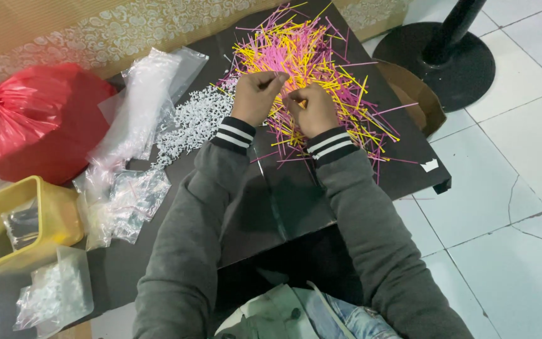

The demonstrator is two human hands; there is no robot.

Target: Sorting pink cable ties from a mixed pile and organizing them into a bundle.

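Near the far edge of the dark table (409,169), the left hand (257,97) and right hand (312,110) are both pinching thin sticks (321,56) from the pink-and-yellow heap, best gripped lightly near their ends.

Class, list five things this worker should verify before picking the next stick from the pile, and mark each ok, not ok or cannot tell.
1. Left hand over the pink and yellow sticks: ok.
2. Right hand pinching a stick: cannot tell, fingers hide it.
3. White plastic pieces within reach beside the left hand: ok.
4. Sticks kept on the dark table: not ok, some overhang the edge.
5. Yellow bin at the left of the table: ok.
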